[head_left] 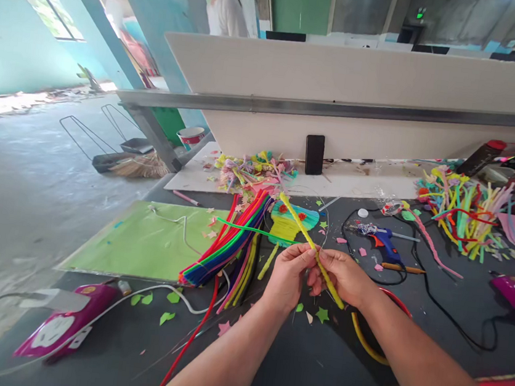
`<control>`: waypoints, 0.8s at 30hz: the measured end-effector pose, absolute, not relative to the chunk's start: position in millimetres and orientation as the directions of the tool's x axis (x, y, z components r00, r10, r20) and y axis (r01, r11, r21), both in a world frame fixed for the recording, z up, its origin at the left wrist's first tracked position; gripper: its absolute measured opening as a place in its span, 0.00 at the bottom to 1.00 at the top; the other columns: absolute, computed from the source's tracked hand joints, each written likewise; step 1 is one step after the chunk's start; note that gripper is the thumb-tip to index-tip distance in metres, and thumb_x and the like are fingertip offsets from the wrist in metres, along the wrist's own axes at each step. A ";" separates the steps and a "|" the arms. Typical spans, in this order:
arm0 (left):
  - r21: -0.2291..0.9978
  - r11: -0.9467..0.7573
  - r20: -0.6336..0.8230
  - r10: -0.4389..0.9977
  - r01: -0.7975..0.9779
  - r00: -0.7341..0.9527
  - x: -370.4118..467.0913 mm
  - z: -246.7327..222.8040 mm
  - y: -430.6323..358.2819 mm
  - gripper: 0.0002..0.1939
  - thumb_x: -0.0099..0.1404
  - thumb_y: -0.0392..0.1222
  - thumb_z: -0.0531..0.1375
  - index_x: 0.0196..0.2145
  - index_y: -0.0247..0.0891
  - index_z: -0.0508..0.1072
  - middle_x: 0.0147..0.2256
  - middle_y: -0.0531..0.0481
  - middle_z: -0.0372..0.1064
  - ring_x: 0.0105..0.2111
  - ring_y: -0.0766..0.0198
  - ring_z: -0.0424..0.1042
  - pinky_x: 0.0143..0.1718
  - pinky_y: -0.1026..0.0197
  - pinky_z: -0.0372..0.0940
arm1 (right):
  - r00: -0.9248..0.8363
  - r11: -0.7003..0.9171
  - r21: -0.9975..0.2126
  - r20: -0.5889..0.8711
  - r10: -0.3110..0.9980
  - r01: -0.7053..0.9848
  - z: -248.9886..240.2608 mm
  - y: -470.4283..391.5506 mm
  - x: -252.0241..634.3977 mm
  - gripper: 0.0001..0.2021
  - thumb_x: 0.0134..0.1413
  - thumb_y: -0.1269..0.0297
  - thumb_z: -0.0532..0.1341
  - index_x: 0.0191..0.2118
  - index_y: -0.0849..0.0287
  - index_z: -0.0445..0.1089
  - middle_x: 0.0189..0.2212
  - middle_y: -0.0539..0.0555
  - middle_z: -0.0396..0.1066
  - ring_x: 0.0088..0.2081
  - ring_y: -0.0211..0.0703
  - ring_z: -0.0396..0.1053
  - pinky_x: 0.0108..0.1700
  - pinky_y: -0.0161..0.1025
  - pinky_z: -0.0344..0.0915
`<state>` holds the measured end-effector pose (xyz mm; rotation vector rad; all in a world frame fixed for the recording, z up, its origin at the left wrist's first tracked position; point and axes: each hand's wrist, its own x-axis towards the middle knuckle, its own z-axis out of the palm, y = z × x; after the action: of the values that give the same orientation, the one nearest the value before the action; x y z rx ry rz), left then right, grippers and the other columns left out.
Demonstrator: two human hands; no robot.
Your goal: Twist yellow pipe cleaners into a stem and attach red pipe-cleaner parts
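Both my hands pinch a yellow pipe cleaner (298, 221), which slants from upper left to lower right over the dark table. My left hand (293, 268) has thumb and forefinger closed on it near its middle. Just beside, my right hand (339, 273) grips it too, fingers curled beneath. A green pipe cleaner (253, 228) runs from the left toward my left hand. Behind the hands lies a blue and yellow fuzzy piece (293, 225) with red spots. Left of it is a bundle of long coloured pipe cleaners (228, 239).
A blue glue gun (386, 245) with a black cord lies right of my hands. Heaps of short pipe cleaners (464, 210) stand farther right. A green sheet (140, 241) and a magenta device (69, 320) are at left. A phone (314, 155) leans on the white partition; a person (227, 10) is beyond.
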<state>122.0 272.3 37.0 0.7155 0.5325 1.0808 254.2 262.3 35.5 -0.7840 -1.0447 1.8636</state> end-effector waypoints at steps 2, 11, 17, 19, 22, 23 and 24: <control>0.752 0.266 -0.044 0.933 -0.603 0.356 121.7 35.6 273.5 0.08 0.58 0.42 0.63 0.31 0.34 0.69 0.16 0.58 0.58 0.12 0.72 0.58 0.12 0.66 0.58 | -0.419 -0.287 -0.891 -0.124 0.899 -0.352 35.6 262.5 253.0 0.16 0.57 0.53 0.58 0.32 0.63 0.69 0.24 0.53 0.72 0.20 0.36 0.70 0.25 0.34 0.67; 0.786 0.202 0.013 0.939 -0.584 0.342 126.5 30.4 268.7 0.09 0.59 0.42 0.62 0.34 0.35 0.69 0.18 0.57 0.61 0.14 0.68 0.63 0.16 0.64 0.60 | -0.257 -0.192 -0.901 -0.094 0.962 -0.389 31.3 262.8 252.1 0.11 0.53 0.57 0.63 0.30 0.62 0.69 0.22 0.49 0.70 0.17 0.33 0.65 0.21 0.34 0.68; 0.789 0.103 -0.016 0.989 -0.605 0.149 120.1 31.4 276.5 0.08 0.56 0.39 0.65 0.31 0.34 0.71 0.26 0.52 0.69 0.21 0.71 0.66 0.24 0.67 0.62 | -0.355 -0.307 -0.901 -0.191 0.915 -0.308 35.2 259.0 252.8 0.12 0.53 0.55 0.62 0.35 0.61 0.68 0.26 0.51 0.72 0.21 0.36 0.70 0.25 0.34 0.69; 0.793 0.079 -0.026 0.995 -0.604 0.096 118.2 33.0 278.6 0.08 0.55 0.39 0.66 0.31 0.33 0.72 0.30 0.50 0.71 0.25 0.72 0.67 0.27 0.68 0.62 | -0.370 -0.310 -0.908 -0.195 0.908 -0.281 34.7 258.4 252.0 0.13 0.52 0.55 0.63 0.36 0.60 0.68 0.25 0.51 0.72 0.21 0.35 0.69 0.24 0.33 0.67; 0.804 0.134 -0.061 0.988 -0.579 0.144 118.6 34.5 278.5 0.10 0.54 0.42 0.66 0.31 0.33 0.73 0.29 0.50 0.70 0.23 0.73 0.65 0.25 0.68 0.60 | -0.349 -0.266 -0.921 -0.159 0.924 -0.285 33.1 258.8 250.5 0.13 0.51 0.55 0.64 0.33 0.60 0.68 0.23 0.49 0.70 0.17 0.32 0.65 0.21 0.31 0.65; 0.810 0.150 -0.072 0.985 -0.566 0.158 119.1 34.5 278.0 0.11 0.54 0.43 0.66 0.30 0.33 0.73 0.27 0.51 0.69 0.21 0.73 0.64 0.23 0.68 0.59 | -0.345 -0.256 -0.923 -0.149 0.927 -0.289 32.8 259.0 250.2 0.13 0.51 0.55 0.64 0.32 0.60 0.67 0.22 0.49 0.70 0.17 0.32 0.64 0.20 0.31 0.65; 0.817 0.156 -0.080 0.984 -0.555 0.159 119.5 34.4 277.6 0.11 0.54 0.44 0.66 0.29 0.33 0.73 0.25 0.52 0.68 0.20 0.74 0.62 0.22 0.68 0.57 | -0.348 -0.255 -0.922 -0.147 0.926 -0.290 32.7 259.2 250.1 0.13 0.51 0.55 0.63 0.32 0.60 0.67 0.23 0.49 0.70 0.17 0.32 0.64 0.20 0.31 0.64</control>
<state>119.5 277.6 34.4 0.7354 0.7301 1.2544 250.1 259.2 32.7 -0.9234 -1.0684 1.7438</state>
